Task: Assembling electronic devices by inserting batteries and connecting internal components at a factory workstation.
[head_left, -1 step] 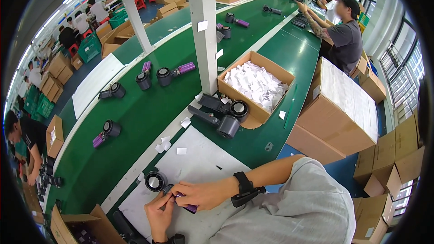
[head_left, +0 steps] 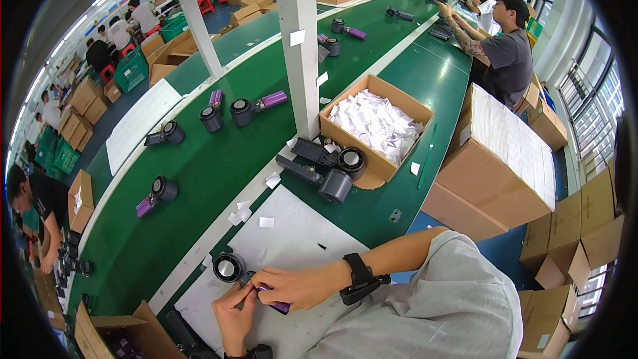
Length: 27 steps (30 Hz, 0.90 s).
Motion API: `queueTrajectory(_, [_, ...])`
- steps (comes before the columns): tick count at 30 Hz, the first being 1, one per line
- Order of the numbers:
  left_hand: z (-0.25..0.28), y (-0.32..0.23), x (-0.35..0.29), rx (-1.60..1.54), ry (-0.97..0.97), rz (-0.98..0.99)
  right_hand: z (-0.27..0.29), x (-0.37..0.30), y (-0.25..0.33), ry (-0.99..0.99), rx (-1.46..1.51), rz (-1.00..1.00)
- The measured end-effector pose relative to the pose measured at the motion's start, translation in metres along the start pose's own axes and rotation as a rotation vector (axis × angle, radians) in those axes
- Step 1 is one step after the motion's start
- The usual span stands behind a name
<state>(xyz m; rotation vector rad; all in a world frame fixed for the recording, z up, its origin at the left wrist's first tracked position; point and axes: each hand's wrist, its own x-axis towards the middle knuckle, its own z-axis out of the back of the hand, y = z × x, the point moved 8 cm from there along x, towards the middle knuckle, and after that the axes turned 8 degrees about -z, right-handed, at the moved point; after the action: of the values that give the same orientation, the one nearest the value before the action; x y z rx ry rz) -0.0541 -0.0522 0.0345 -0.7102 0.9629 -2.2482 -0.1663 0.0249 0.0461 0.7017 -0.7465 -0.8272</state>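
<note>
Low over the white sheet (head_left: 302, 216), both of my hands are on one hair-dryer-shaped device (head_left: 228, 266). It has a round black head with a silvery centre and a purple handle. My right hand (head_left: 286, 287) is closed around the handle, whose purple end shows below the fingers. At the joint between head and handle, my left hand (head_left: 234, 311) pinches with thumb and fingertips. What lies exactly between those fingertips is hidden. The head points away to the far left of my hands.
Two dark devices (head_left: 335, 185) lie by a carton of white paper slips (head_left: 375, 126), next to a white post (head_left: 299, 46). Several similar devices (head_left: 241, 112) rest on the green belt (head_left: 199, 173). An open carton (head_left: 126, 332) stands at lower left; a co-worker (head_left: 508, 53) sits far right.
</note>
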Motion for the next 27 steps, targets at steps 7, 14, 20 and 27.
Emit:
queueTrajectory(7, [0.000, -0.002, 0.003, -0.031, -0.011, -0.014, -0.002, 0.001, -0.002, -0.045, -0.022, -0.071])
queueTrajectory(14, [-0.005, 0.010, -0.004, -0.177, 0.031, 0.045, 0.000, -0.003, 0.001, -0.135, -0.142, -0.164])
queueTrajectory(20, [-0.010, 0.025, -0.011, -0.324, 0.017, 0.134, 0.006, -0.022, 0.004, -0.184, -0.252, -0.180])
queueTrajectory(27, [-0.007, 0.012, -0.002, -0.246, 0.010, 0.158, 0.012, -0.031, -0.003, -0.214, -0.482, -0.350])
